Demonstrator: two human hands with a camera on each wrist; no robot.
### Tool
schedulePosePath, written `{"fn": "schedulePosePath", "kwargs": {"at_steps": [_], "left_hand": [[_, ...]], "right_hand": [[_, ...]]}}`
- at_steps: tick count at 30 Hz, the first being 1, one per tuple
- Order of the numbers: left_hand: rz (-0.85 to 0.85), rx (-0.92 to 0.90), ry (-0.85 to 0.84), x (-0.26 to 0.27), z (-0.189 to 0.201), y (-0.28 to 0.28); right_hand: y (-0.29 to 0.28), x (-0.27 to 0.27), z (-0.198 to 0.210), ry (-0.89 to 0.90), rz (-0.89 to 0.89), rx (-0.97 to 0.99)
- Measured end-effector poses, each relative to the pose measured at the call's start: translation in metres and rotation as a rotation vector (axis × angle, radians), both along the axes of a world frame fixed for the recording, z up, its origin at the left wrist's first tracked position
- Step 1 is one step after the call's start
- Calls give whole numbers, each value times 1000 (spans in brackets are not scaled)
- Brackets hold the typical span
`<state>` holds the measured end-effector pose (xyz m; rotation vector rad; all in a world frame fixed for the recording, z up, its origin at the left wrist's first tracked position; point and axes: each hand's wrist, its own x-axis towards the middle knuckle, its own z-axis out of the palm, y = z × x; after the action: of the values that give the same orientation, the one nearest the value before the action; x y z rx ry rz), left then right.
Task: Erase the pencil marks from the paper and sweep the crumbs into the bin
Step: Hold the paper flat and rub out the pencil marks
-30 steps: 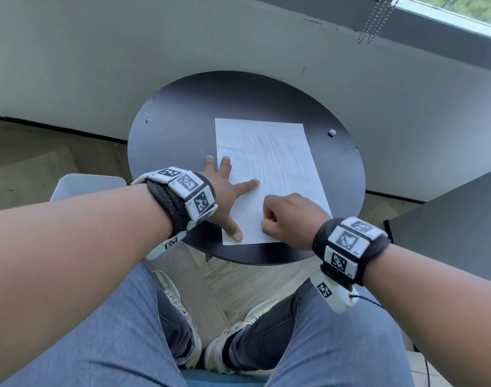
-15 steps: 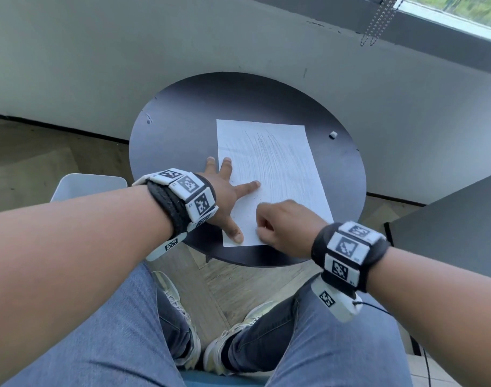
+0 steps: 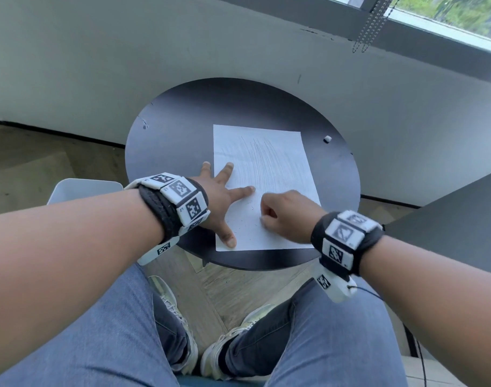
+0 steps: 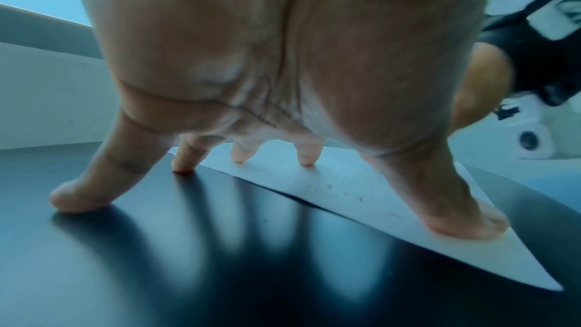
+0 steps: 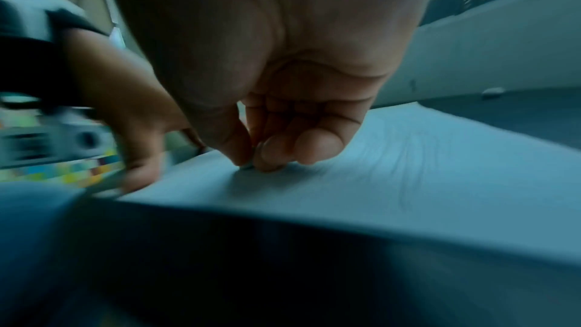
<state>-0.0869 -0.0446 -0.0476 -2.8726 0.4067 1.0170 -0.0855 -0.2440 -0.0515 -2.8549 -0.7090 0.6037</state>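
Note:
A white paper (image 3: pixel 278 174) lies on a round black table (image 3: pixel 177 141), with faint pencil strokes (image 3: pixel 264 157) on its upper half. Dark crumbs (image 3: pixel 250 208) dot the lower left part. My left hand (image 3: pixel 224 196) is spread flat, with thumb and two fingers pressing the paper's left edge (image 4: pixel 346 188) and the outer fingers on the table (image 4: pixel 220 270). My right hand (image 3: pixel 266 216) is curled over the lower middle of the paper (image 5: pixel 408 170). It pinches a small eraser (image 5: pixel 248 165) against the sheet; most of the eraser is hidden by the fingers.
A white bin (image 3: pixel 82 188) stands on the floor left of the table, under my left forearm. A small white block (image 3: pixel 327 139) lies on the table's right side. A grey wall runs behind, and a dark tabletop (image 3: pixel 462 219) sits to the right. My knees are below the table's near edge.
My right hand has shifted a little to the left over the lower part of the paper, still pinching. The left hand has stayed pressed in place.

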Motion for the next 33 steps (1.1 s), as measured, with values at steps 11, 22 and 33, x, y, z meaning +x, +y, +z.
{"fn": "schedulePosePath", "kwargs": {"at_steps": [11,22,33], "left_hand": [[-6,-13,-8,0,-6,4],[-6,0,4,1,-5,1],[-16,41,22,4,-2,-3]], "right_hand": [[10,48,3,-42,-124,-1],[0,-19,-1,-10,105,-8],[1,32,4,-51,-27,-47]]}}
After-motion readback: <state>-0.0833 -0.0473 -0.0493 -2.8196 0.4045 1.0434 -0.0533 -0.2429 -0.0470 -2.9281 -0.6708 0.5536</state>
